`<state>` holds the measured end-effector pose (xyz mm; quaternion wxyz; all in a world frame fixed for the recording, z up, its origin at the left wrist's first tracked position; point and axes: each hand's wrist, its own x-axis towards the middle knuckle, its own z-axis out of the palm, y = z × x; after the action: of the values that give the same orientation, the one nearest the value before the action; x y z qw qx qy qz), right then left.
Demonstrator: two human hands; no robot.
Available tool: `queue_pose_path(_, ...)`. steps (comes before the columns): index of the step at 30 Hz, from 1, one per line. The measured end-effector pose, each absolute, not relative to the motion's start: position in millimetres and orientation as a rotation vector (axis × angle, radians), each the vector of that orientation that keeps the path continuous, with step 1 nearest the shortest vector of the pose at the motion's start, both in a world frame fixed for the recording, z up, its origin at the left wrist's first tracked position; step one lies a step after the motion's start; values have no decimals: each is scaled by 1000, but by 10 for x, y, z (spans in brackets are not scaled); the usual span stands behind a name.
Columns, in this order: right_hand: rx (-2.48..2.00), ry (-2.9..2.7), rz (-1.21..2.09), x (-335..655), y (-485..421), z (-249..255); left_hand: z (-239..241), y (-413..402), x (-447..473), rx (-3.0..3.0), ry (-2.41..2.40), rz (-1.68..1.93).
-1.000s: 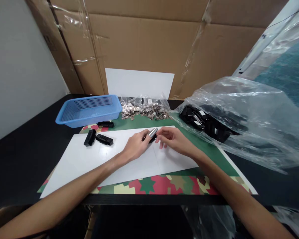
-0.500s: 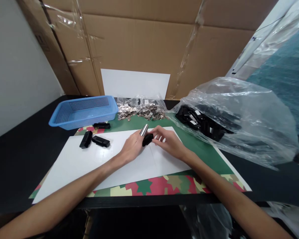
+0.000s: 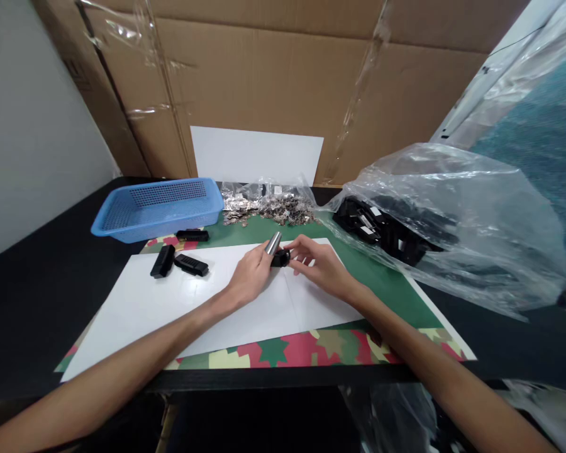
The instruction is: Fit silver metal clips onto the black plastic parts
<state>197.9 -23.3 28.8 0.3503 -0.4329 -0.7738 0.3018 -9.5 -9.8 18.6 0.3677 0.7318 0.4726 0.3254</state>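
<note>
Mid-frame, left hand curled around a black piece and a silver cylinder, over the white sheet. Right hand half-curled, fingertips at the piece's right end; can't tell if gripping. Three loose black pieces left of centre, blue basket upper left.

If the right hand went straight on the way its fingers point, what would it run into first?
Most likely the black plastic piece held in the left hand. The right hand has its fingers at that piece's near end, perhaps already touching; depth is hard to judge.
</note>
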Motion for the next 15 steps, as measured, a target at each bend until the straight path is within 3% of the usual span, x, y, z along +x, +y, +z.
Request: queue_pose_path(15,-1115,-2001,754,1972,-209,241,209,-103,-110,1854,1185,818)
